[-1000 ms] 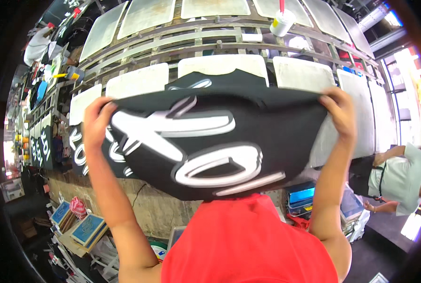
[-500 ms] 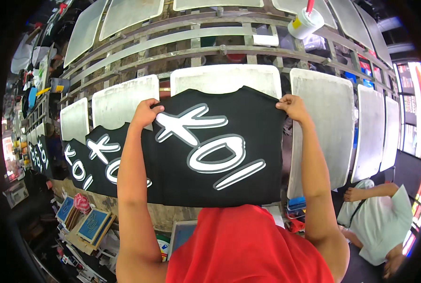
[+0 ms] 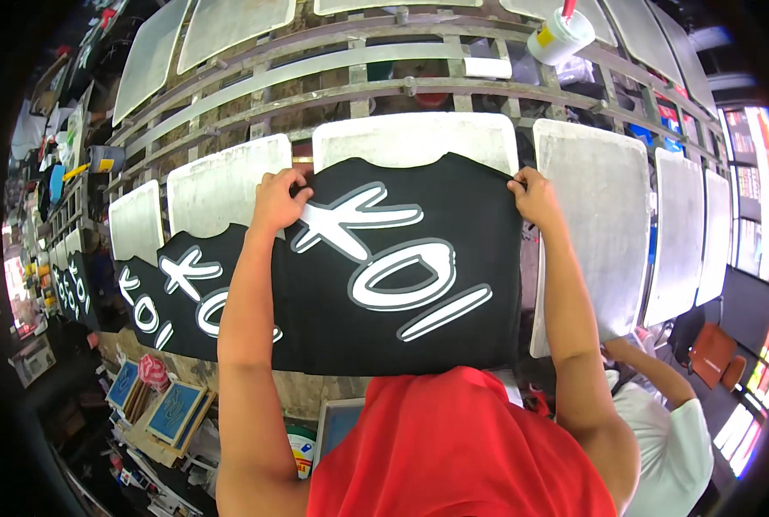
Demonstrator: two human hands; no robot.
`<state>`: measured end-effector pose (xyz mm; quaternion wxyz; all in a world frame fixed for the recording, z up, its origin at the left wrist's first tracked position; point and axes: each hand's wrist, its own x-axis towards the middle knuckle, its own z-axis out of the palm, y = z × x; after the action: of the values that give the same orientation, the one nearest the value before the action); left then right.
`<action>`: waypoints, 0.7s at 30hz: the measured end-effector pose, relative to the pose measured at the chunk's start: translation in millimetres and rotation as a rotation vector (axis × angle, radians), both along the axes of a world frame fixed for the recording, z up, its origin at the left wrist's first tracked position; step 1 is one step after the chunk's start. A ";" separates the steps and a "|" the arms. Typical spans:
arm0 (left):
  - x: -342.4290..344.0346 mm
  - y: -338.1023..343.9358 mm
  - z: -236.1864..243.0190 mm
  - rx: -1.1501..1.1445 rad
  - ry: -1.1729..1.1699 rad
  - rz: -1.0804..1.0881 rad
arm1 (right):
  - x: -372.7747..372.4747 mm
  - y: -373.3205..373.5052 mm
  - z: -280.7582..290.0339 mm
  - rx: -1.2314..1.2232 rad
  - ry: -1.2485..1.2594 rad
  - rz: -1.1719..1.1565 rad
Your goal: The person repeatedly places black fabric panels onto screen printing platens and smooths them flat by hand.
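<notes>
On the pale printing board straight ahead of you lies a black shirt printed with white outlined shapes, spread flat so that its top edge runs just under the board's upper end. Your left hand has its fingers curled tight on the shirt's upper left corner, pinching the cloth, and your right hand grips the upper right corner the same way, fingers closed over the edge. Both forearms reach up from the lower edge, either side of your red top. Just to the left, a second black shirt with the same white print lies on the neighbouring board, and further left more printed black shirts follow along the row. To the right stands a bare grey board, with others beyond it. A white tub sits on the metal frame above. Low on the right, another person in a white shirt bends near the boards.
</notes>
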<state>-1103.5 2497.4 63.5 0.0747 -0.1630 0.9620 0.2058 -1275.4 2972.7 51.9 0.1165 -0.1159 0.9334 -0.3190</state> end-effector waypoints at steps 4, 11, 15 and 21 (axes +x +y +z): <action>-5.9 2.5 9.3 -0.041 -0.195 -0.001 | 4.2 -9.3 16.9 0.170 -0.064 0.031; -4.8 -7.6 29.1 0.032 -0.186 0.050 | 5.1 -12.3 13.4 0.134 -0.219 -0.097; 18.9 16.1 72.8 0.266 0.113 0.058 | 11.9 -11.3 6.2 0.111 -0.032 -0.015; 96.6 98.7 180.3 0.081 0.429 -0.472 | 8.7 -3.7 -2.0 -0.058 0.329 0.264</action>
<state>-1006.9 2596.1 243.8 -0.0776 0.1146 0.9582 0.2505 -1266.7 2969.0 49.9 -0.0003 -0.2910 0.9070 -0.3045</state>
